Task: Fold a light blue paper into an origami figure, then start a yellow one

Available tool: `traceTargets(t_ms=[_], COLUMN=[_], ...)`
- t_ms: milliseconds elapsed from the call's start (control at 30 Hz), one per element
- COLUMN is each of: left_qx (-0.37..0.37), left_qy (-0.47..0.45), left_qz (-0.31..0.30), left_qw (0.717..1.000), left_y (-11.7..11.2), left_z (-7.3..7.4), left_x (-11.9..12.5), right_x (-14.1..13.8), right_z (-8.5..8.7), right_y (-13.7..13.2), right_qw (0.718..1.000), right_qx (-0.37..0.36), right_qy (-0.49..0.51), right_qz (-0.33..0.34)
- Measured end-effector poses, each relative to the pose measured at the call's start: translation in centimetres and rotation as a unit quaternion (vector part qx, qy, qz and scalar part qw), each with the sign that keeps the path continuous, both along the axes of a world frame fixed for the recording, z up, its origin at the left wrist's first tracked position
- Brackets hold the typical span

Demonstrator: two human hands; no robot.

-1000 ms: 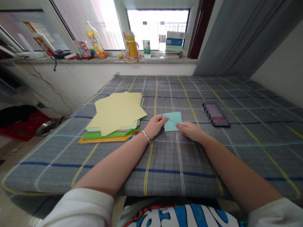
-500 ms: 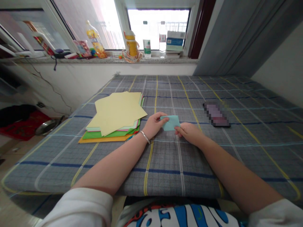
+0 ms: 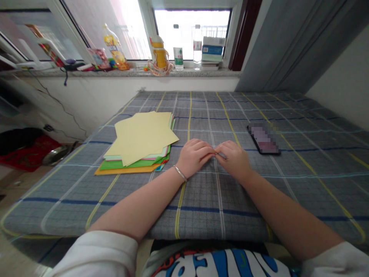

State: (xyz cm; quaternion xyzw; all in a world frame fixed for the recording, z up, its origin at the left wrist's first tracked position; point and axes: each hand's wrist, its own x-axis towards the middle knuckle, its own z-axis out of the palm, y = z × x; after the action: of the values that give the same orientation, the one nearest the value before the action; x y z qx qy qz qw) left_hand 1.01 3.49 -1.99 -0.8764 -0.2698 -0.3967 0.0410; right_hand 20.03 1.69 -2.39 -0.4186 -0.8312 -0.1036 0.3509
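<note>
My left hand (image 3: pixel 195 156), with a silver bangle at its wrist, is closed, its fingertips pinched together over the middle of the bed-like checked surface. My right hand (image 3: pixel 235 159) meets it there in a matching pinch, thumb and fingers pressed together. Between the two sets of fingertips is the small light-blue folded paper seen half a second earlier; the fingers now cover almost all of it. Left of my left hand lies a stack of coloured paper (image 3: pixel 145 134), pale yellow sheets on top, with green and orange edges below.
A phone (image 3: pixel 263 139) with a blurred screen lies to the right on the grey checked cloth (image 3: pixel 201 115). On the windowsill (image 3: pixel 138 73) behind stand a yellow drink bottle (image 3: pixel 115 50), a yellow flask (image 3: pixel 159 55), clear bottles and boxes (image 3: pixel 213 50).
The light-blue paper showed flat between my hands and is now hidden behind the fingers. Both hands have turned knuckles-up, and their fingertips have come together.
</note>
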Motion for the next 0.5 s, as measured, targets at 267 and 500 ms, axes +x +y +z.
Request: traceTargets(t_ms=[267,500], left_qx=[0.062,0.062], left_qy=[0.070,0.088], left_qz=[0.023,0.050], left_qw=[0.995,0.993], left_y=[-0.1,0.9], left_z=[0.8,0.8], left_x=[-0.2,-1.5], right_x=[0.1,1.1], right_z=[-0.1,0.2], right_y=[0.2,0.7], right_qw=[0.998,0.988], right_qx=[-0.005,-0.064], right_qy=[0.037,0.108], right_qz=[0.048,0.095])
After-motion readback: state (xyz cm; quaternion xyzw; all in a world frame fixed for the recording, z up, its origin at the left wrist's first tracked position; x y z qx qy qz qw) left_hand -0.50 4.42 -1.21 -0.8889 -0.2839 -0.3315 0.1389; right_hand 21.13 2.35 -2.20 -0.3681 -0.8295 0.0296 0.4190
